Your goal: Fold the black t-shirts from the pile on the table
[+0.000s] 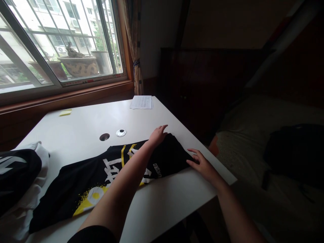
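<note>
A black T-shirt (pixel 83 172) with white lettering and yellow print lies spread lengthwise across the white table. My left hand (pixel 158 134) reaches over it and rests by its far edge, fingers stretched out; my forearm hides part of the print. At the shirt's right end is my right hand (pixel 201 164), its thumb and fingers apart around the corner of the cloth. The fingertips seem to touch the fabric there, without a visible grip.
Other black and white clothes (pixel 20 175) are heaped at the table's left. Papers (pixel 141 102), a yellow sticky-note pad (pixel 65 112), a round cable hole (pixel 104 137) and its silver cover (pixel 120 132) are on the white table (pixel 83 125). A dark bag (pixel 296 155) lies right.
</note>
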